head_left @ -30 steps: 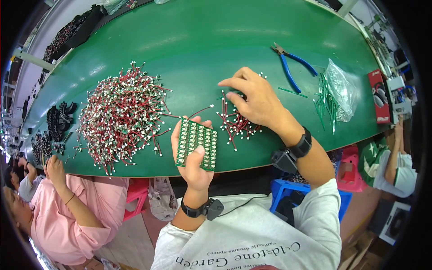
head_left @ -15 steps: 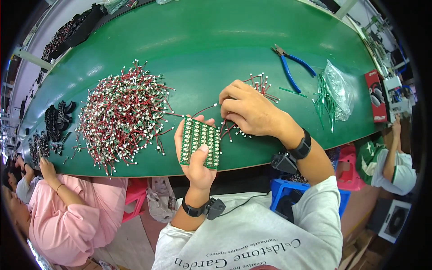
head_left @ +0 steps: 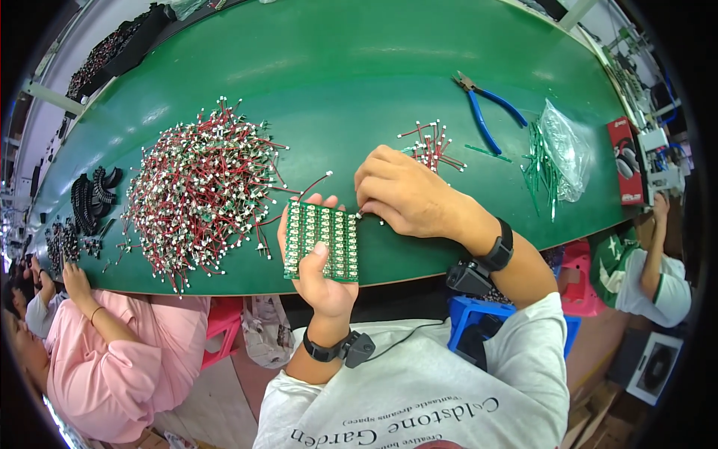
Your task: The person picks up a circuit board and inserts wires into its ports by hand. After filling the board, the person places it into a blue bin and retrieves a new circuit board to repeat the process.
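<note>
My left hand [head_left: 326, 288] grips a green circuit board panel [head_left: 323, 243] covered with rows of small pale parts, thumb on its face and fingers behind it. A thin red-and-dark wire with a white end [head_left: 329, 173] sticks out beyond the panel's far left corner. At the far right corner, my right hand [head_left: 404, 191] has its fingertips pinched together; whatever is between them is mostly hidden. Just left of the panel spreads a large heap of red wires with white connectors and small green boards [head_left: 202, 194]. Behind my right hand lies a smaller cluster of similar wired pieces [head_left: 432, 148].
Blue-handled cutters [head_left: 485, 120] lie open at the far right, near thin green strips [head_left: 535, 168], a clear plastic bag [head_left: 565, 153] and a red box [head_left: 625, 161]. Black parts [head_left: 93, 194] lie far left, by a person in pink [head_left: 127, 359]. Another person [head_left: 658, 280] is at right.
The panel and my left hand have shifted a little to the left. My right hand has moved left and slightly nearer, to the panel's corner, uncovering more of the small wire cluster.
</note>
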A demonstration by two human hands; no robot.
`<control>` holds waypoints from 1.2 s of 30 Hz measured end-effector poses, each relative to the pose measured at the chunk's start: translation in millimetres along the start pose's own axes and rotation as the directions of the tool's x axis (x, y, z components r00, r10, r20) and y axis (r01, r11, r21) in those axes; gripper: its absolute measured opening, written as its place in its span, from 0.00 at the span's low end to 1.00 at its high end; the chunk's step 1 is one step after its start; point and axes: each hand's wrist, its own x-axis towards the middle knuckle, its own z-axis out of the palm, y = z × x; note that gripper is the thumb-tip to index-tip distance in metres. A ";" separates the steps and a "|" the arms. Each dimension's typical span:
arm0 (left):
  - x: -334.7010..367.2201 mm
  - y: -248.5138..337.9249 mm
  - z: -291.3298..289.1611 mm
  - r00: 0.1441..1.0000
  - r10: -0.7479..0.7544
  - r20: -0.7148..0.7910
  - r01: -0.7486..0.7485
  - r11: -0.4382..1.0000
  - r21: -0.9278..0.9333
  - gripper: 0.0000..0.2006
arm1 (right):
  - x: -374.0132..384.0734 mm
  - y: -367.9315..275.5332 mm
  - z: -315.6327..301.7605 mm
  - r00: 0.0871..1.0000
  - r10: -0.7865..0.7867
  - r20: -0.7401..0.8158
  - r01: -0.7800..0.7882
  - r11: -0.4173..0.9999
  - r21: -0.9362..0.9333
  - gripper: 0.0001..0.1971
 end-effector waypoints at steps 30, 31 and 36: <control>-4.5 2.8 -2.3 0.986 -0.099 0.135 0.074 0.981 0.181 0.38 | 5.7 -31.4 12.2 0.927 0.215 -0.307 -0.131 0.953 0.272 0.04; -5.6 1.5 -1.2 0.989 -0.077 0.129 0.042 0.966 0.255 0.37 | 6.0 -30.7 12.8 0.927 0.216 -0.307 -0.132 0.953 0.272 0.04; -6.6 -3.3 -3.8 0.991 -0.001 0.137 -0.042 0.949 0.312 0.37 | 5.0 -33.7 10.9 0.923 0.230 -0.308 -0.141 0.948 0.284 0.04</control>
